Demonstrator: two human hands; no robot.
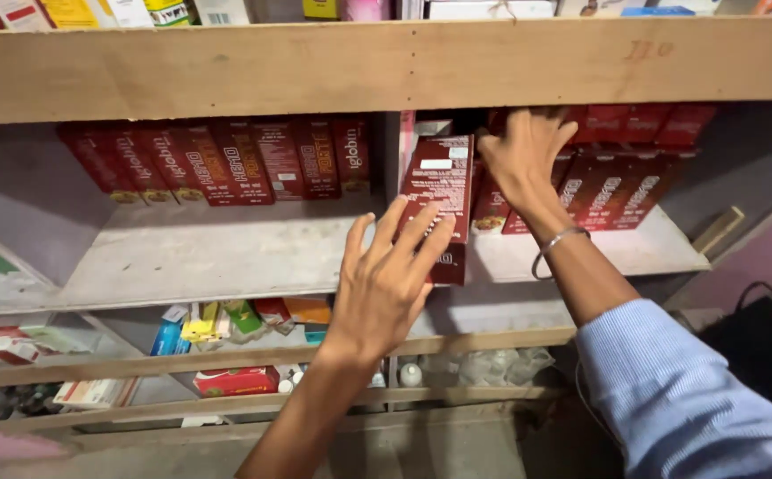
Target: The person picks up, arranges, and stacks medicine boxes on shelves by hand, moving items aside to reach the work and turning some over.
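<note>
Head view: at a wooden shelf unit w/ pale grey boards [226, 253], the left hand [386, 275] rises from 6 o'clock, fingers [421, 232] spread wide and laid against the face of a tall dark-red cardboard carton [444, 191] standing upright at frame centre, its foot at the shelf's front edge. The right hand [523, 155], silver bangle [556, 248] at the wrist and light-blue striped sleeve [679, 390] running off to 4 o'clock, reaches deeper in at 1 o'clock of that carton; fingers open and splayed over a stack of matching red cartons [617, 182] at 2 o'clock; can't tell if the fingertips grip one. A row of red cartons [226, 160] leans at 10 o'clock, well apart from both hands. Lower shelves at 7 o'clock hold mixed small boxes in yellow, green, blue & red [226, 324]. A bare wooden front rail [359, 66] crosses at 12 o'clock.
</note>
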